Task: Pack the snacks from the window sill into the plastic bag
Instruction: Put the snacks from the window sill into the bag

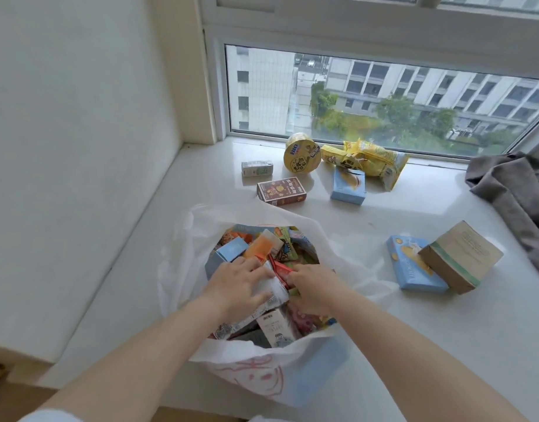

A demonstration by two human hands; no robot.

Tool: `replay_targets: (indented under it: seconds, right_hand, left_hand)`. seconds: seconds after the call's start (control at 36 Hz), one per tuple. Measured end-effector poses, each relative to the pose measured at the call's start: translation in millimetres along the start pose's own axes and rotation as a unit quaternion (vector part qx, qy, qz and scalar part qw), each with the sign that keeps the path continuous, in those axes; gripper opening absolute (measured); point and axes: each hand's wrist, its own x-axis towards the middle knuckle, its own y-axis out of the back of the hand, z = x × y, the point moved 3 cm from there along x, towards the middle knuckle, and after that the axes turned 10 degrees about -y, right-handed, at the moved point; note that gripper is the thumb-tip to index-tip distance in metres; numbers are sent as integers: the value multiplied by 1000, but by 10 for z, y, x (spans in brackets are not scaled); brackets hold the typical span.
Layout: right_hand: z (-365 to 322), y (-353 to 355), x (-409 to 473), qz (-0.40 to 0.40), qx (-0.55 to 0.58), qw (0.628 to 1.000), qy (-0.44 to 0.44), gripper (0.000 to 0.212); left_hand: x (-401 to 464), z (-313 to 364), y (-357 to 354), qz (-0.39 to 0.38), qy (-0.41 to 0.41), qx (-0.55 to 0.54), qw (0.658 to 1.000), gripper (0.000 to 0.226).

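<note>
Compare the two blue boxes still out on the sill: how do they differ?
The far blue box lies near the window, touching the yellow snack bags. The near blue box lies nearer the plastic bag, with a brown box leaning on its right side, hiding part of it. Both are light blue, lie flat, and are not yet packed.

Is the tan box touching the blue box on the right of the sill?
Touching. The head view shows the tan box leaning on the blue box, overlapping its right edge.
</note>
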Motion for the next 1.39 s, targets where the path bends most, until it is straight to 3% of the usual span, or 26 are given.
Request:
replay_targets:
  seconds: [0.11,0.22,0.33,0.42,0.75,0.94,1.06,1.25,1.39]
  right_hand:
    - [44,129,103,86,11,996,23,27]
    - [180,278,207,196,42,980,12,21]
    - [332,463,374,215,92,971,-53,24]
    - [493,574,552,217,135,961,-104,25]
    - [1082,706,1624,117,189,957,-189,29]
    - [1239,375,2625,16,154,966,-206,54]
    - [1315,197,3156,12,117,972,-205,64]
    - [1402,-17,3806,-11,55,987,-153,99]
    - [1413,-94,4109,-36,-36,995,-87,112]
  left_hand:
    - [114,2,114,17,-17,34,999,54]
    - [318,-22,249,91,-1,32,995,51]
    - [569,-108,434,148,47,15,988,33]
    - [804,-210,627,156,72,13,985,34]
    - [1985,-1044,849,48,176,-20,983,44]
    - [2727,-1701,588,-15,188,13,982,43]
    - [3072,-2178,358,-26,198,31,979,41]
    - [3425,-2745,-41,-36,195,58,978,49]
    - [3645,-2991,-147,3,202,36,979,50]
